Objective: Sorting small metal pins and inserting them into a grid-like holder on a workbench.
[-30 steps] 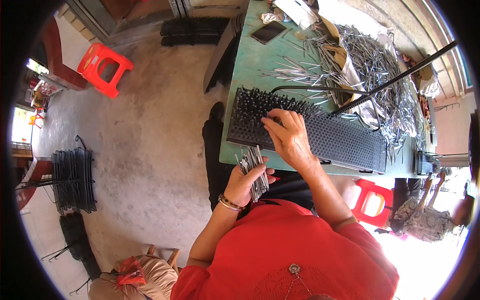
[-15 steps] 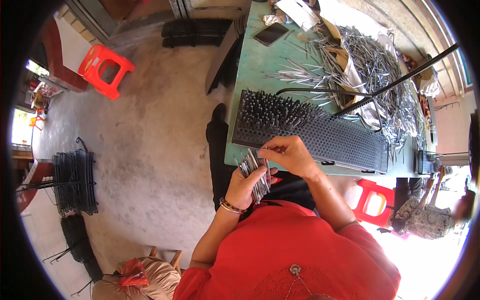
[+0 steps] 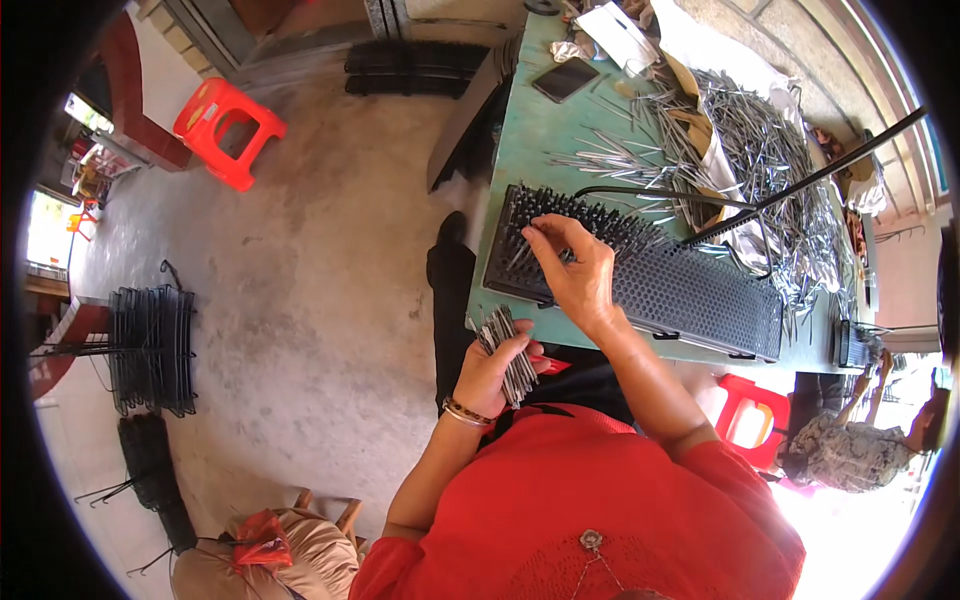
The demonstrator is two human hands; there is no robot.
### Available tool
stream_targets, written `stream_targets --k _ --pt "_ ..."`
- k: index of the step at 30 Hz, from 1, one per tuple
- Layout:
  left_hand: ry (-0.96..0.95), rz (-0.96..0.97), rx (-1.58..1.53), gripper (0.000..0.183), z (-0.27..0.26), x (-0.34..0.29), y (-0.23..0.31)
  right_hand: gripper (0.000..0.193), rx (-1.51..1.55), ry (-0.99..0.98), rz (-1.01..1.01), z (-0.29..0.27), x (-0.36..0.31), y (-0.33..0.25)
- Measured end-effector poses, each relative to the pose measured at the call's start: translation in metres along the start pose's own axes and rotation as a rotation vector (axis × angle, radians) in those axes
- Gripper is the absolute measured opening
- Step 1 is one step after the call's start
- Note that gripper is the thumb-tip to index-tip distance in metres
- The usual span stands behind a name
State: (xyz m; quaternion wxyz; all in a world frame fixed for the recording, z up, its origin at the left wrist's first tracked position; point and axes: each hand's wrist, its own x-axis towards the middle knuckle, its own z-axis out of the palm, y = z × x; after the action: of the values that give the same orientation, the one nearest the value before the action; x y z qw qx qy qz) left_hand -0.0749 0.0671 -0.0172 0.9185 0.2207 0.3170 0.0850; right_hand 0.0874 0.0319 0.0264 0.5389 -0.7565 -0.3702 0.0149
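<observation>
your left grip point(image 3: 488, 373) is closed around a bundle of metal rods point(image 3: 517, 376) by the tabletop's point(image 3: 535, 125) near left corner, probably keeping them handy for your right grip point(image 3: 575, 272). that one is over the standing rods point(image 3: 625, 235) of the perforated black tray point(image 3: 700, 298), laid along the near edge, seemingly for reach; i cannot tell if it pinches one.

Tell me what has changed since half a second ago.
The right hand has moved forward from the bundle of thin rods to the upright rods in the black perforated board; whether it holds one is unclear. The left hand still grips the bundle; the phone lies where it did on the green table.
</observation>
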Motion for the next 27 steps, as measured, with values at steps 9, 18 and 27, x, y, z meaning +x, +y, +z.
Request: stream_targets --k 9,18,27 --pt "-0.056 -0.016 0.071 0.026 -0.005 0.002 -0.001 0.018 0.026 0.087 -0.069 0.009 -0.004 -0.001" --pt "-0.106 -0.039 0.066 0.027 -0.006 0.0 0.0 0.018 -0.029 0.063 -0.205 0.012 -0.003 0.01" --pt "-0.115 -0.041 0.068 0.026 -0.006 0.002 -0.003 0.018 -0.127 0.044 -0.374 0.017 -0.004 0.011"
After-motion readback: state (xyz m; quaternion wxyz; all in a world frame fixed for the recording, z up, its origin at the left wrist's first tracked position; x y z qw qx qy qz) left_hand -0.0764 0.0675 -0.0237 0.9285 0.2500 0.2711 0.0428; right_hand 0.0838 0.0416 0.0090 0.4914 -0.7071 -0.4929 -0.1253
